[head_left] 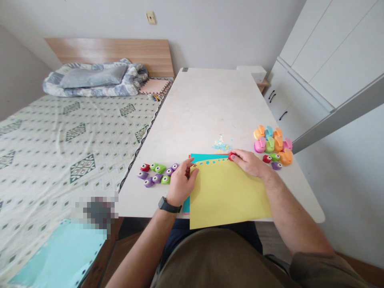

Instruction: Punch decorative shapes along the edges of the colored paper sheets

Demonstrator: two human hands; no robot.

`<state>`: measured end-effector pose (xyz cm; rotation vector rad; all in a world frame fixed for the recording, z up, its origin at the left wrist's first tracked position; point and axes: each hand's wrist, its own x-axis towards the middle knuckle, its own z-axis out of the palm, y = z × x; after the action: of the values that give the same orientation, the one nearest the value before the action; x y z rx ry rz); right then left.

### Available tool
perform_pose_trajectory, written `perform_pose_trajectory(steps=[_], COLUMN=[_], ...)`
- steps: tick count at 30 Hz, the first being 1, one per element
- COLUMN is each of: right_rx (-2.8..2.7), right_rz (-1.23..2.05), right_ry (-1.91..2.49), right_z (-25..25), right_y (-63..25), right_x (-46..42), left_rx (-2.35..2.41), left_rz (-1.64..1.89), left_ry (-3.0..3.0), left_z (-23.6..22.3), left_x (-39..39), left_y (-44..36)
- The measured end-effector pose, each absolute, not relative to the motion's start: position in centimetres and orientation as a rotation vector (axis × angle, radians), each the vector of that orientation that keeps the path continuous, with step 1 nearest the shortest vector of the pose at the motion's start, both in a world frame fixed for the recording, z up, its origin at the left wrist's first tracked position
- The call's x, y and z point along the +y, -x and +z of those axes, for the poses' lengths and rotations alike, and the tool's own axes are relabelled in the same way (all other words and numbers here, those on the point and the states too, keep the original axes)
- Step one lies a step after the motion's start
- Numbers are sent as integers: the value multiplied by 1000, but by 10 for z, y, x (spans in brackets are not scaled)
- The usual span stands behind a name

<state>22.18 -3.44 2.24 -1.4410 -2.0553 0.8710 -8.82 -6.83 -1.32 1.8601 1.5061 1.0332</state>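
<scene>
A yellow sheet of paper (pixel 228 196) lies at the table's front, its near edge overhanging. Small star and flower-shaped holes run along its upper edge, with blue paper (pixel 207 157) showing beneath. At the sheet's upper right edge, my right hand (pixel 244 161) grips a red craft punch (pixel 231 156) between thumb and fingers. My left hand (pixel 183 180) rests by the upper left corner, thumb and index finger apart, the thumb over the yellow paper. Its other fingers are partly hidden. Beyond the sheet lies a scatter of tiny paper cutouts (pixel 221 145).
Several small purple, green and red punches (pixel 157 178) stand left of my left hand. Larger orange, pink and green punches (pixel 270 145) cluster at the right. The white table (pixel 222 100) stands beside a bed (pixel 99 136). A light blue punched sheet (pixel 60 256) lies at lower left.
</scene>
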Motion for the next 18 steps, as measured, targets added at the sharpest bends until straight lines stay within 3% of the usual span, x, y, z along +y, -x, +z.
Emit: perform_pose_trajectory(steps=[18], right_rx=[-2116], right_rz=[724], right_ry=[1392], right_z=[16], right_y=[-226], right_x=[-33], left_rx=[1510], left_rz=[1032], left_ry=[-1869], left_z=[-15], left_x=[-68], left_y=[90])
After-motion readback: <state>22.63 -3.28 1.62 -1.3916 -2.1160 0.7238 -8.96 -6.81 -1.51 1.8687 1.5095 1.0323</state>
